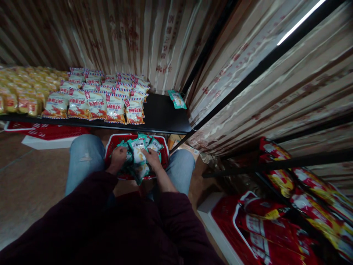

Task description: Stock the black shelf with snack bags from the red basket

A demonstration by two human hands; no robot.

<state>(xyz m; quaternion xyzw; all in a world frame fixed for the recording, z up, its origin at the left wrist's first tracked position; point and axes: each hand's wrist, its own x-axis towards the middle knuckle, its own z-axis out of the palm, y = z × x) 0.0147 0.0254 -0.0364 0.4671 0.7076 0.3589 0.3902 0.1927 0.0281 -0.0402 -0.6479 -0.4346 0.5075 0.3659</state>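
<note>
Between my knees stands a red shopping basket (pixel 109 142) filled with green-and-white snack packets (pixel 141 170). My left hand (pixel 119 157) is closed at the basket's left side, its curled fingers on a green snack packet (pixel 128 156). On the right, my right hand (pixel 152 158) has its thumb on the front of an upright snack packet (pixel 137 149) near the middle of the heap and grips its edge. The fingers behind that packet are hidden. One more green snack packet (pixel 177 99) lies alone on the black shelf (pixel 162 114).
Rows of white-and-orange snack bags (pixel 97 105) and yellow packs (pixel 27 88) fill the shelf's left part. Black rack posts (pixel 220 110) slant down at my right. Red bags (pixel 264 228) sit in another basket at lower right. A patterned curtain (pixel 165 44) hangs behind.
</note>
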